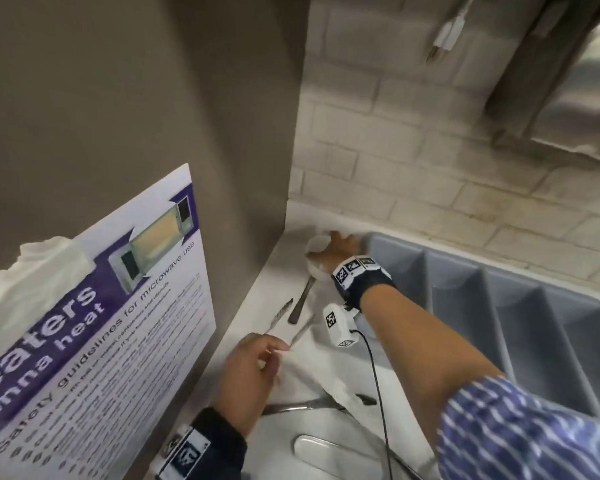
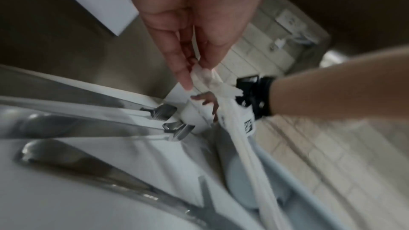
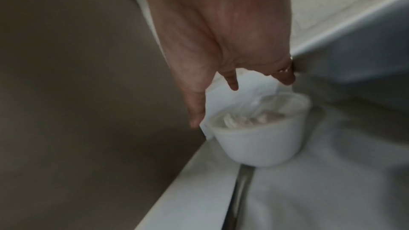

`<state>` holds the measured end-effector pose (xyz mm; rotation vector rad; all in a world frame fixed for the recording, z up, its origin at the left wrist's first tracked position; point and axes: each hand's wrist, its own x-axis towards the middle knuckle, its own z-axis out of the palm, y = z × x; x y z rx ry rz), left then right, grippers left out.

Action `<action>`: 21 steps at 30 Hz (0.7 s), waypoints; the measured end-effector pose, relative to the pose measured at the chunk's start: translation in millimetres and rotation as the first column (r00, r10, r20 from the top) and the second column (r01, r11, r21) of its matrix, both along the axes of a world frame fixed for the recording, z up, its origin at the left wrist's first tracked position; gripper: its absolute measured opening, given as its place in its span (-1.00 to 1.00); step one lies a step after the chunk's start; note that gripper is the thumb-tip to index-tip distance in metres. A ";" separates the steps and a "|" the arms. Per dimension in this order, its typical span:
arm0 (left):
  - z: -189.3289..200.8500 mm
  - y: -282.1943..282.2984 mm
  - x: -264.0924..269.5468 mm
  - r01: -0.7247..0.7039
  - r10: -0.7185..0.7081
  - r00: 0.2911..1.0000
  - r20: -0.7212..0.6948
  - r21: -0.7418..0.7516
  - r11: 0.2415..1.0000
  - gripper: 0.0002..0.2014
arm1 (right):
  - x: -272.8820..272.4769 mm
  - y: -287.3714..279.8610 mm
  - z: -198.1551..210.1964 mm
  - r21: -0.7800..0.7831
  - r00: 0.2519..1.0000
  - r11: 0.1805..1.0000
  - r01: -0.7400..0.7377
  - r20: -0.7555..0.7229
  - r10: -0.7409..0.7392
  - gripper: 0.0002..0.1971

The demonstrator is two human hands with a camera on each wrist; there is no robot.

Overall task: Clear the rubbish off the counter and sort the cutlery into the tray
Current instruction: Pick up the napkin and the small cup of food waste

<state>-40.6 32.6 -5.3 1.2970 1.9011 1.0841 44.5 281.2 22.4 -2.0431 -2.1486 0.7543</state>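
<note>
A white cup (image 1: 315,258) holding crumpled rubbish (image 3: 250,120) stands at the counter's back, beside the grey cutlery tray (image 1: 451,282). My right hand (image 1: 333,242) hovers over its rim with fingers spread (image 3: 239,100); no grip shows. My left hand (image 1: 274,353) pinches the edge of a white paper napkin (image 1: 309,372) and lifts it into a taut strip (image 2: 223,90). A fork (image 1: 281,311), a spoon (image 1: 301,301) and a knife (image 1: 302,330) lie between the hands. Another fork (image 1: 302,406) lies under the napkin's near edge. Two fork heads (image 2: 165,111) show in the left wrist view.
A tall brown cabinet side (image 1: 153,116) with a microwave safety poster (image 1: 111,323) walls the counter on the left. The tiled wall (image 1: 430,168) runs behind the tray. A large utensil (image 1: 326,448) lies near the front edge. A black cable (image 1: 378,393) hangs from my right wrist.
</note>
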 end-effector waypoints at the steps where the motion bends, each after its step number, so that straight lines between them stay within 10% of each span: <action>1: 4.1 -6.3 -5.4 -0.037 0.036 0.994 0.102 0.010 0.999 -0.72 | -4.0 1.3 -2.1 -0.041 0.997 0.999 -0.018 0.072 0.021 -0.04; 9: 24.1 -28.2 -20.9 -0.136 0.090 0.896 0.435 0.076 0.988 -0.79 | -19.6 1.9 8.0 -0.025 0.997 0.999 -0.038 0.063 0.039 -0.01; 15: 37.5 -39.1 17.7 0.107 -0.125 0.788 0.603 0.065 0.992 -0.71 | 38.8 -61.8 84.5 0.185 0.993 0.979 -0.088 -0.063 0.102 0.07; 19: 26.6 -45.6 69.3 0.397 -0.366 0.757 0.542 0.064 0.916 -0.75 | 134.4 -140.2 110.8 0.265 0.999 0.963 -0.042 0.000 0.044 0.13; 21: 8.9 -41.9 90.9 0.537 -0.527 0.802 0.281 0.043 0.842 -0.77 | 187.1 -183.3 102.6 0.251 0.999 0.967 0.035 -0.019 -0.031 0.15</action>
